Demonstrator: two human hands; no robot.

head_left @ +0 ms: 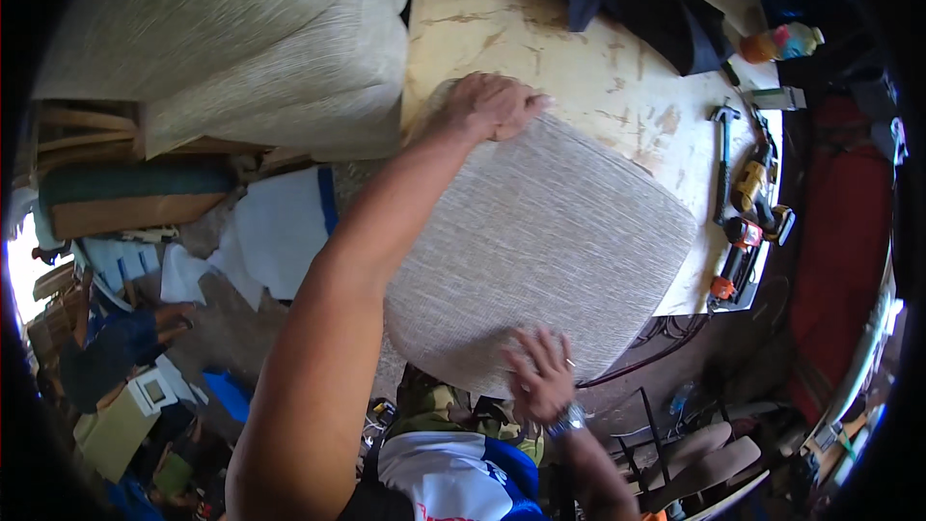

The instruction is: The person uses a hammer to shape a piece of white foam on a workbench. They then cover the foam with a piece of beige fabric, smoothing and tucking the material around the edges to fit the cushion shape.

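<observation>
A grey-beige woven-fabric cushion (pixel 550 232) with rounded corners lies in front of me, its far part over a pale wooden table (pixel 617 96) and its near end reaching past the edge toward my body. My left hand (pixel 497 106) is closed over the cushion's far edge, fingers curled round it; the undersides of the fingers are hidden. Close to me, my right hand (pixel 542 371) has its fingers spread over the cushion's near end, slightly blurred. A metal-banded watch (pixel 567 419) circles the right wrist.
Along the table's right side lie a hammer (pixel 723 159), a yellow power tool (pixel 750 183) and a red-black tool (pixel 738 256). Dark cloth (pixel 637 0) and a bottle (pixel 779 42) are at the back. A large upholstered piece (pixel 280 48) stands left. Another person (pixel 111 352) is lower left.
</observation>
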